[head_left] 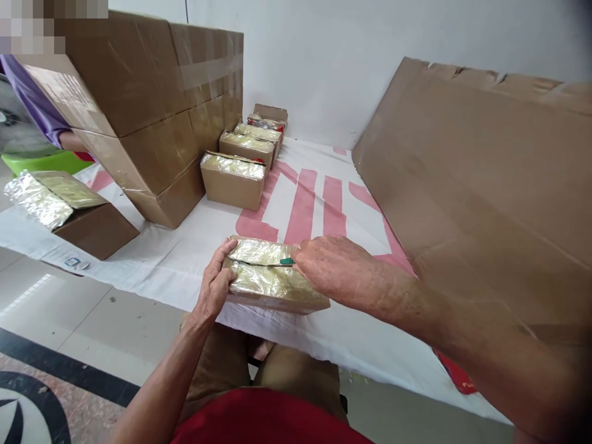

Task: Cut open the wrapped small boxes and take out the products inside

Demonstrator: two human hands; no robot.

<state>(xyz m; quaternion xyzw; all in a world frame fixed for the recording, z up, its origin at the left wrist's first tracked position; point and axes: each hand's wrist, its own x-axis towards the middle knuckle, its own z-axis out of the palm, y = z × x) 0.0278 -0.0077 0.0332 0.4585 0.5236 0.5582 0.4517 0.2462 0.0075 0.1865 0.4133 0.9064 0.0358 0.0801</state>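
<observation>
A small cardboard box point(272, 279) sits at the table's near edge in front of me, its top covered in shiny clear tape over a yellowish surface. A dark seam runs along the middle of that top. Round the box's left end, my left hand point(217, 277) is closed, thumb on the top and fingers at the far corner. My right hand point(330, 265) is closed over the box's right part, with a small green tool point(287, 261), which looks like a box cutter, showing at its fingers by the seam. The rest of the tool is hidden.
Large taped cartons point(152, 123) are stacked at the left. Several small boxes point(235, 179) stand in a row beside them. Another box point(97, 225) with raised taped flaps lies further left. A big cardboard sheet point(485, 185) leans at the right. A person's purple sleeve point(34, 102) shows behind the cartons.
</observation>
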